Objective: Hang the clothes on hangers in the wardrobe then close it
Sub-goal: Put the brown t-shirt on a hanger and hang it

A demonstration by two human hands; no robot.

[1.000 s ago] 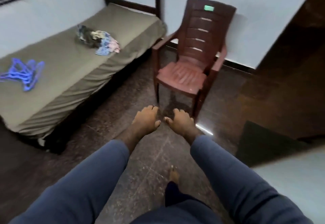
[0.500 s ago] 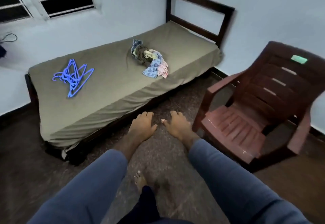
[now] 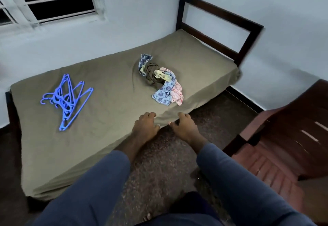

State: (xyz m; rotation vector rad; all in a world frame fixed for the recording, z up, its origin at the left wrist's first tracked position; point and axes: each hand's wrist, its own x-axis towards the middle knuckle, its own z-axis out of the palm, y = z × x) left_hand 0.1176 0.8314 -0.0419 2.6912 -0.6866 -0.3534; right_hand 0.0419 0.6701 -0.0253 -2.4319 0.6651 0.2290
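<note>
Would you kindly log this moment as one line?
hands: left, right empty | clothes, hangers: on bed | wardrobe: unseen

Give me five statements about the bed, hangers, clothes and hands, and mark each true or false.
1. The hangers lie on the bed, left of the clothes. True.
2. The left hand holds a hanger. False: it is empty, over the bed's near edge.
3. The clothes sit in a crumpled pile. True.
4. The right hand grips the clothes. False: it is empty, short of the pile.
5. The chair stands left of the bed. False: it stands to the right.
</note>
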